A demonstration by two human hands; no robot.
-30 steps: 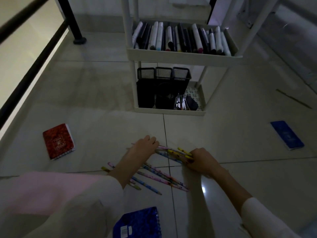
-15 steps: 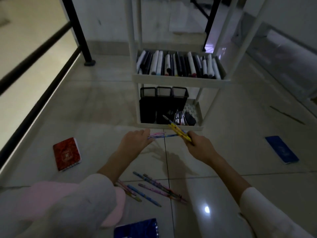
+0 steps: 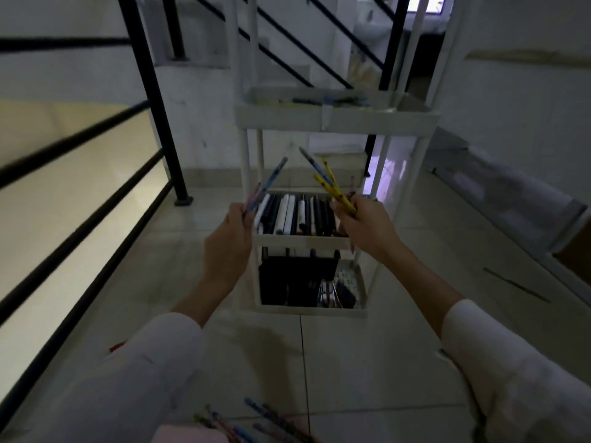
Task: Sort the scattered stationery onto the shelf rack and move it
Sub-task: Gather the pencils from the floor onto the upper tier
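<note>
head view: at centre frame the left hand (image 3: 228, 247) is seen with fingers curled round a few blue and pink pencils (image 3: 268, 184); the right hand (image 3: 364, 228) is closed round a yellow and blue bundle (image 3: 331, 187), tips fanned upward. both are held in front of the shelf rack (image 3: 335, 121), level with its middle tray (image 3: 300, 242), which is already packed with markers (image 3: 287, 215). risk noted: the fanned bundle could slip, or be caught on a rack post. loose pencils (image 3: 271, 418) lie on the floor at lower centre. a black railing (image 3: 150, 100) stands at upper left, well apart.
</note>
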